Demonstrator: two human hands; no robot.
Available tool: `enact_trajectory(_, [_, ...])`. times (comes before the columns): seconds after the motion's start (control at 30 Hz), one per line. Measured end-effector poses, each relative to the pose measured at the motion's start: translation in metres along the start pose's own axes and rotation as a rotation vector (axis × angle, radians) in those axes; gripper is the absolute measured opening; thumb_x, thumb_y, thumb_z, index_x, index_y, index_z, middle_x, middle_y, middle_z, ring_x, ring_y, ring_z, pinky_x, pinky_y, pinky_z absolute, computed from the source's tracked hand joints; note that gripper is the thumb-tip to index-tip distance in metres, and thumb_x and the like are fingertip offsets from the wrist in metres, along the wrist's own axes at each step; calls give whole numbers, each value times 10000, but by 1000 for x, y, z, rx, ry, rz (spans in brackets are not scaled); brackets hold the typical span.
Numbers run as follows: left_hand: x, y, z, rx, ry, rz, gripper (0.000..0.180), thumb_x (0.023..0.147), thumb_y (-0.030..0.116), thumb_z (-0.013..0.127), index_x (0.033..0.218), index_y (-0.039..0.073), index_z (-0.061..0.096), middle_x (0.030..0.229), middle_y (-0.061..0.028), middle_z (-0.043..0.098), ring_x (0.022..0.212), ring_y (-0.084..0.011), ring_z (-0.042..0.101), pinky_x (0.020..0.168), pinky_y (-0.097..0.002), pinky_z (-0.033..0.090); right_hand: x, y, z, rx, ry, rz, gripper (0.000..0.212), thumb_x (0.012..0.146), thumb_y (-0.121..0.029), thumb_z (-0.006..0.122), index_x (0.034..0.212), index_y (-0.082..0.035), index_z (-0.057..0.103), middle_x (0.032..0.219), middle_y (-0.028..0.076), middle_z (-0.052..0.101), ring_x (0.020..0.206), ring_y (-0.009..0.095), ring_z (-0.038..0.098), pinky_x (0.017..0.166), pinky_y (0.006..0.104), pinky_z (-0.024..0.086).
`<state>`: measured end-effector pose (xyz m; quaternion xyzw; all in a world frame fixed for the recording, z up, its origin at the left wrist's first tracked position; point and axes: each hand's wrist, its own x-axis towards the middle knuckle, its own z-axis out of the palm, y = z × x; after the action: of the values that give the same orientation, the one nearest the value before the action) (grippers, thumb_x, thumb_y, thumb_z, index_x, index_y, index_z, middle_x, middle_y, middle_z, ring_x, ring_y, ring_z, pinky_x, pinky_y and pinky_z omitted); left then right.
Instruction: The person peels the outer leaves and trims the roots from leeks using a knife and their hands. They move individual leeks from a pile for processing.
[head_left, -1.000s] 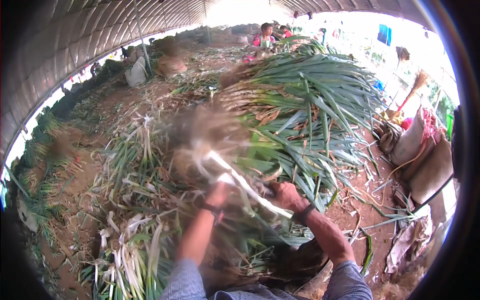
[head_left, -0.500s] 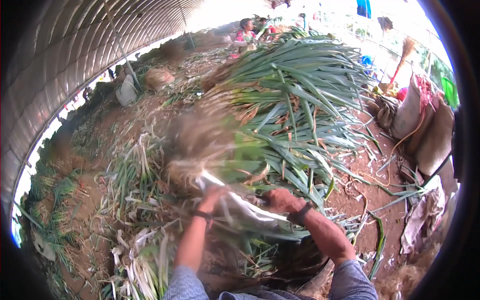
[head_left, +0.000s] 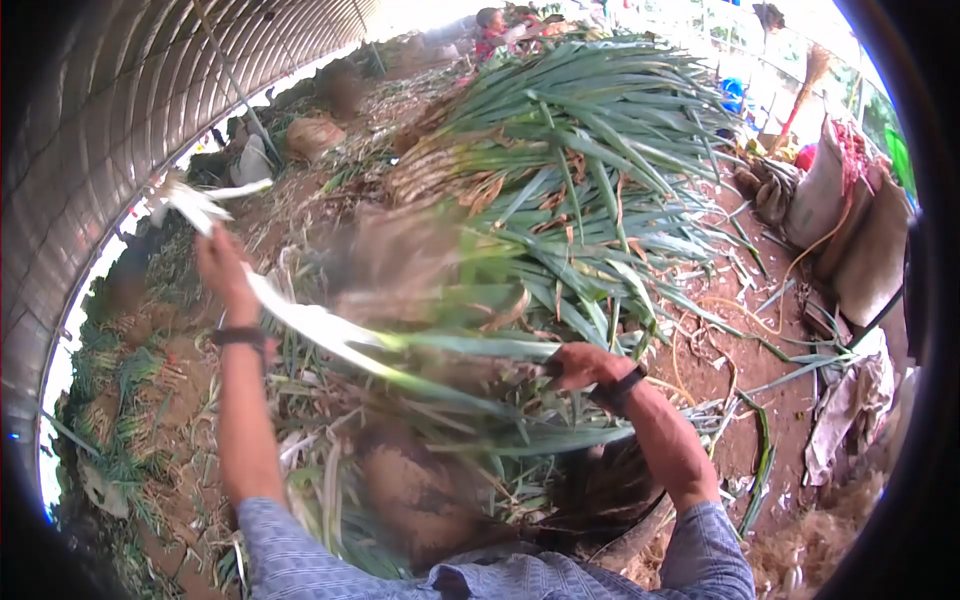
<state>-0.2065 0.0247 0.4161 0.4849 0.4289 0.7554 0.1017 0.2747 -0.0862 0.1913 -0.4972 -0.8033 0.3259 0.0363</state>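
Note:
My left hand (head_left: pixel 228 275), stretched out to the far left, is closed round the white shafts of some leeks (head_left: pixel 318 328). Their root ends stick out beyond my fist, and the green leaves trail back to the right, partly blurred. My right hand (head_left: pixel 590 368) is closed in front of me, at the leafy side of these leeks. Something dark shows at its fingers, too small to name. Just beyond lies a big heap of leeks (head_left: pixel 600 150), roots to the left and leaves to the right.
Loose leeks and trimmings (head_left: pixel 330 480) lie on the left near me. Smaller bunches (head_left: pixel 130 400) rest on the soil farther left. Sacks (head_left: pixel 850 250) stand on the right beside an orange cord (head_left: pixel 780 320). Another person (head_left: pixel 492 35) is behind the heap.
My left hand has swung from the middle to the far left and away from me, carrying the leeks. My right hand has shifted slightly right and forward.

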Motion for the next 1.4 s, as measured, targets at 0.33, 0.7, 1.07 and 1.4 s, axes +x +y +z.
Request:
enact_trajectory(0.33, [56,32,-254,1285,-114,455,321,1030,201,546,1247,-30,598,1064,-254,678,963,-349,660,844,-408,486,6,53,5,152,137,261,443,801,-437,741,1111,-122,747,977,167,731,889,299,683,833,420,515])
enact_trajectory(0.7, [-107,-151,-278,1074,-737,-386,228,811,230,743,963,61,747,960,-169,734,905,-326,700,811,-415,531,23,40,12,115,1,206,537,760,-425,758,1148,-57,711,982,173,729,924,277,686,833,401,519])
enact_trajectory(1.07, [-284,-232,88,839,-1369,-1,1024,727,475,847,1522,111,313,1494,-267,414,1387,-401,420,1129,-511,383,18,33,-11,378,241,278,420,838,-371,732,1072,-23,718,911,196,723,815,280,666,766,391,497])
enact_trajectory(1.4, [-361,-229,121,627,-1528,5,428,871,162,639,1291,90,599,799,-174,681,690,-325,667,622,-463,532,38,46,-9,334,229,261,309,859,-332,700,1009,-66,747,831,156,716,753,274,662,736,413,490])
